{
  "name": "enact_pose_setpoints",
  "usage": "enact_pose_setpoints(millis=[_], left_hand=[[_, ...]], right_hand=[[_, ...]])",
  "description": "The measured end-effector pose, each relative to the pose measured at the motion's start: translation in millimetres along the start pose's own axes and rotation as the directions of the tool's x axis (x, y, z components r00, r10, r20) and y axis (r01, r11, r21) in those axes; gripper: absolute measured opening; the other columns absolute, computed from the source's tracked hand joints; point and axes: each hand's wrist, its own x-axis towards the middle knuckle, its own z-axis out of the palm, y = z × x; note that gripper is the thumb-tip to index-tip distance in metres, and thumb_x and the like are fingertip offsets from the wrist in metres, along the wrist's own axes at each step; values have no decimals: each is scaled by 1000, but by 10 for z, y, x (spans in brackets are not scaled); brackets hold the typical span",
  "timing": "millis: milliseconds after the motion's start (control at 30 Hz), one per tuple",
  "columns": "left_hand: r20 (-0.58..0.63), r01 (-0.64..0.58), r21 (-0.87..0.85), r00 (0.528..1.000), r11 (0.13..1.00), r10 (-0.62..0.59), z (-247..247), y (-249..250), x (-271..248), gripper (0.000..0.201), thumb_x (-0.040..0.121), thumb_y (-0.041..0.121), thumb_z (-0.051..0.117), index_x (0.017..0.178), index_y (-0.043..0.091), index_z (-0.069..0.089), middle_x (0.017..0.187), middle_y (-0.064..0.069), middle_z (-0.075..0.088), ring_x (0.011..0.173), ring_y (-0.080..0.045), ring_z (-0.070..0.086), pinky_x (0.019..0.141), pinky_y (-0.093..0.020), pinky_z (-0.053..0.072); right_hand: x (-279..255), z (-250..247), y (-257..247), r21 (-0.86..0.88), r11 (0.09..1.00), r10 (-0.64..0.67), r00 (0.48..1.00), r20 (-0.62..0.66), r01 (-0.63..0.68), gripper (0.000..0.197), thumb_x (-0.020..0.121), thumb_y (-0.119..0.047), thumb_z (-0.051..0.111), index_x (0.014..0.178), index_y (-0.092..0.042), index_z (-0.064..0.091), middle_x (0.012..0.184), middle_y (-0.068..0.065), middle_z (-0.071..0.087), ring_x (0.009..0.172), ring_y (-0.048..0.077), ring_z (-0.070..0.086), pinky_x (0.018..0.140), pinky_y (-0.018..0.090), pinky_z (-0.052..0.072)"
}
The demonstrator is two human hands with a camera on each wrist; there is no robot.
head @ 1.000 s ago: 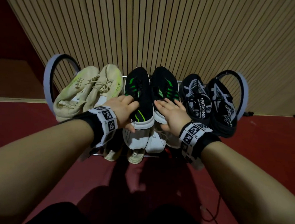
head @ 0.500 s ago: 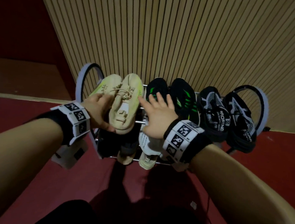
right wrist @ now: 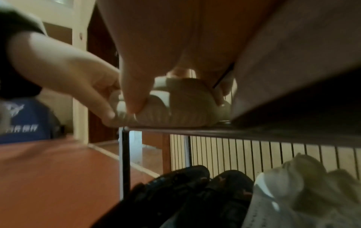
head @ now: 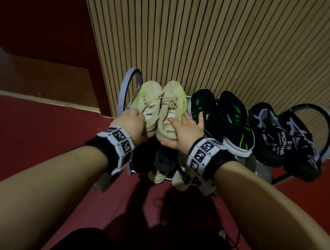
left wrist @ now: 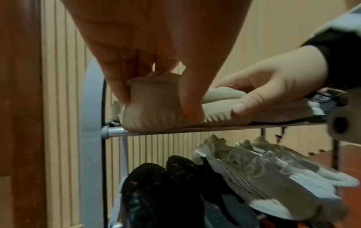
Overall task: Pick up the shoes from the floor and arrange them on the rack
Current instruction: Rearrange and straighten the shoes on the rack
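Both hands squaring up the cream pair, top shelf, left end of rack.

L hand [head: 131, 124] pinches heel of left cream shoe [head: 148, 99]; R hand [head: 187, 129] grips heel of right cream shoe [head: 172, 109], thumb under sole. Risk: heels overhang the front bar [left wrist: 125, 132], so a hard nudge could tip one off. Black-green pair [head: 222, 114] sits tight beside, w/ little room rightwards; rack hoop [head: 124, 88] blocks left. Lower shelf looks crowded.

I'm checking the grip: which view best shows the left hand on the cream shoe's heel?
Left wrist: the left hand pinches the cream shoe heel. Head shows only its back; right wrist is blurred.
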Motion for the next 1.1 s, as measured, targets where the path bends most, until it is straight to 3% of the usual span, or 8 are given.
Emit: enact_pose_setpoints(millis=[200,400,567,700,833,933,1000,1100], left_hand=[[32,51,22,998,998,-52,-69,5,57,65,77,46,68,125,9,43,128,-11,41,124,-29,36,100,-36,37],[35,68,86,997,994,-71,-82,96,16,63,77,47,66,124,11,42,131,-9,41,124,-28,37,97,-36,37],[17,117,98,993,988,-119,-284,218,5,93,65,66,66,136,19,29,137,-6,39,127,-26,38,100,-39,36],[2,-54,32,999,998,54,-395,558,55,110,60,72,65,145,23,14,146,-7,26,135,-28,27,110,-39,29],[84,-279,60,958,958,274,-293,1187,131,108,68,66,65,149,23,8,155,-6,12,143,-26,12,114,-36,18],[218,-334,67,925,940,313,-128,1580,229,113,68,64,68,149,25,-1,158,-2,-2,145,-29,-1,118,-42,12],[224,-335,96,925,937,308,-26,1692,267,114,68,62,69,149,27,-3,158,-1,-5,145,-31,-4,118,-45,9],[201,-309,110,938,944,284,44,1736,279,107,75,49,69,148,29,-6,158,-1,-6,145,-31,-5,118,-48,10]], right_hand=[[93,10,14,42,999,-6,1000,-31,8,80,78,-69,50,142,-25,30,153,16,24,146,26,11,114,53,-12],[47,14,28,6,1000,28,1000,9,-28,88,76,-75,45,146,-27,21,154,18,20,146,28,7,112,57,-14],[-66,-116,286,-42,999,-5,1000,6,5,97,71,-83,38,149,-35,7,158,7,11,146,30,-4,111,57,-18],[-275,-277,781,16,994,108,993,-43,-107,99,70,-84,37,148,-39,-1,160,2,0,146,30,-9,114,53,-11],[-585,-197,1372,47,971,233,970,63,-236,105,68,-84,41,148,-37,-7,160,6,0,146,29,2,118,48,1],[-779,-3,1644,-68,968,252,947,197,-243,117,65,-83,50,147,-34,-17,159,12,-5,147,27,-1,117,45,-6],[-806,129,1675,-166,966,230,955,186,-200,123,65,-77,58,145,-31,-22,157,18,-11,146,31,-6,117,45,-8],[-739,221,1620,-122,968,232,966,112,-218,114,73,-65,63,147,-32,-17,156,21,-13,145,34,-7,118,44,-7]])
